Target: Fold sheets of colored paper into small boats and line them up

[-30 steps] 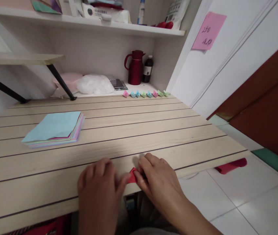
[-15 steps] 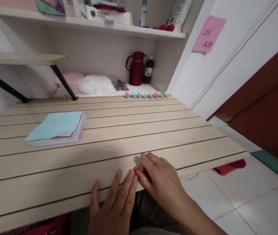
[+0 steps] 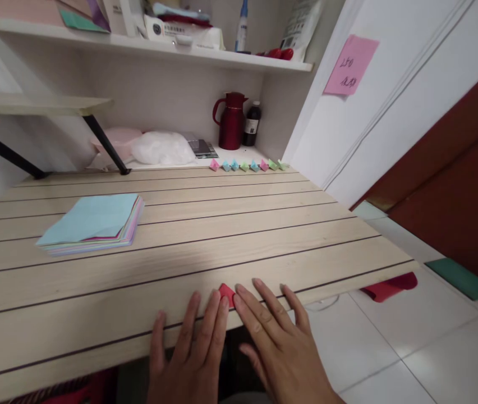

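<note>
A small red piece of folded paper (image 3: 226,294) lies flat near the front edge of the table. My left hand (image 3: 191,342) rests on the tabletop with its fingers stretched, and its fingertips touch the paper's left side. From the right, my right hand (image 3: 279,334) lies flat with fingers spread, its index fingertip on the paper's right corner. Parts of the paper are hidden under the fingertips. To the left is a stack of coloured square paper (image 3: 91,221), light blue on top.
Several small folded paper pieces (image 3: 244,166) in pink, blue and green line the table's back edge. Behind them stand a dark red jug (image 3: 231,123) and a dark bottle (image 3: 252,124). A black-legged riser (image 3: 37,105) is at the left. The wooden table (image 3: 205,224) ends at the right above tiles.
My right hand has gone from curled fingers at the red paper to lying flat with fingers spread. More of the red paper shows now. The view has shifted slightly.
</note>
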Demonstrator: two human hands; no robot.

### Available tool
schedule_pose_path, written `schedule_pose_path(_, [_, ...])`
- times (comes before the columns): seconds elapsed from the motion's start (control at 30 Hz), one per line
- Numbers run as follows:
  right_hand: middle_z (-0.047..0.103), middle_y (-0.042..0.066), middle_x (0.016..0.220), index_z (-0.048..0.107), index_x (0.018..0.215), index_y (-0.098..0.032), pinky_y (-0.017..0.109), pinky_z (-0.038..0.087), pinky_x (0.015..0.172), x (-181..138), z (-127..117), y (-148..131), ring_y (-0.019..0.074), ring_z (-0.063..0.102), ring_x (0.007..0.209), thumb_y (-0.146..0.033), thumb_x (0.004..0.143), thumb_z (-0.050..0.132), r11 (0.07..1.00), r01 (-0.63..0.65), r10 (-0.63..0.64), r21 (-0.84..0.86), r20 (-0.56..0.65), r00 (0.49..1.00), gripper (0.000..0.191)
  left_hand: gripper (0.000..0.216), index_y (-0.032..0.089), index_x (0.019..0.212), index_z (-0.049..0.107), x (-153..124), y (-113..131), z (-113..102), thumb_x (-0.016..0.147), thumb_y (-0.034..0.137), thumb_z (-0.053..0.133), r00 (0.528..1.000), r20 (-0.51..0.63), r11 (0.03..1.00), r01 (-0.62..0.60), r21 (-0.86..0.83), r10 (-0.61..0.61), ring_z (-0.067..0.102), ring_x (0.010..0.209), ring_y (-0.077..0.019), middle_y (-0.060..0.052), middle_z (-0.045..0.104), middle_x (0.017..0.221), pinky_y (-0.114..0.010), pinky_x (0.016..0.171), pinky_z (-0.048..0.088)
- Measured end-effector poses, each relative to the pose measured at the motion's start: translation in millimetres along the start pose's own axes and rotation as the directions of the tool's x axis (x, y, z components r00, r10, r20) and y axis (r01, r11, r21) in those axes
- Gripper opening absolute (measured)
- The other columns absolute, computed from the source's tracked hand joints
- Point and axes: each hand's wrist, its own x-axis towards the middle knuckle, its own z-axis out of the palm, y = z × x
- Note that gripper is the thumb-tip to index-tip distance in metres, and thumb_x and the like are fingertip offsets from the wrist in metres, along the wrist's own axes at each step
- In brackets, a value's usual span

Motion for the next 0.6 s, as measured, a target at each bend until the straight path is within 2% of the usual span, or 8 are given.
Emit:
schedule_pose_path(0.13, [0.044,-0.004,0.151,0.045,0.144,-0.022,0.05,0.011,0.118,1.9,-0.2,2.7,0.0248,0.035,0.139,-0.017,0.095,0.049,1.0,-0.012,0.011,-0.004,-0.071,0.997,0.049,0.058,0.022,0.142,0.047,-2.1,-2.6,1.4,0.086,0.011,0.037,0.997,0.008,0.997,0.071,0.024,-0.072,0.048,0.133,-0.0253,-0.008,0.049,0.146,-0.059,0.119,0.001])
schedule_pose_path(0.23, [0.047,-0.002,0.149,0.047,0.141,-0.02,0.05,0.015,0.116,3.6,2.7,3.1,0.025,0.038,0.137,-0.016,0.096,0.047,1.0,-0.002,0.003,0.014,-0.103,0.995,0.046,0.056,0.018,0.142,0.047,-4.4,-5.9,4.6,0.088,0.013,0.035,0.997,-0.01,0.997,0.074,0.026,-0.073,0.047,0.134,-0.0264,-0.011,0.049,0.146,-0.059,0.119,0.001])
schedule_pose_path(0.33, [0.053,0.0,0.144,0.051,0.138,-0.02,0.049,0.02,0.115,5.3,8.0,2.6,0.0248,0.042,0.134,-0.017,0.096,0.047,0.998,0.012,-0.004,0.057,-0.139,0.99,0.042,0.054,0.02,0.142,0.046,-9.2,-10.8,11.5,0.089,0.014,0.039,0.993,-0.109,0.999,0.047,-0.004,-0.047,0.049,0.133,-0.0248,-0.01,0.054,0.143,-0.054,0.12,0.006])
schedule_pose_path(0.47, [0.068,-0.002,0.124,0.06,0.121,-0.024,0.044,0.034,0.109,5.6,10.2,-2.1,0.0205,0.055,0.118,-0.014,0.093,0.051,0.976,0.03,0.022,0.217,-0.234,0.972,0.031,0.05,0.022,0.135,0.053,-18.7,-15.9,22.2,0.086,0.013,0.052,0.948,-0.315,0.998,0.019,-0.056,-0.036,0.058,0.123,-0.0202,-0.008,0.068,0.127,-0.045,0.119,0.019])
schedule_pose_path(0.6, [0.074,0.0,0.104,0.063,0.096,-0.025,0.042,0.046,0.094,3.7,5.4,-6.7,0.0209,0.063,0.099,-0.008,0.089,0.055,0.92,0.069,0.067,0.387,-0.327,0.943,0.02,0.041,0.02,0.122,0.061,-19.8,-16.5,19.9,0.083,0.011,0.055,0.933,-0.354,0.991,0.014,-0.131,-0.06,0.066,0.111,-0.0197,-0.009,0.072,0.118,-0.045,0.118,0.021])
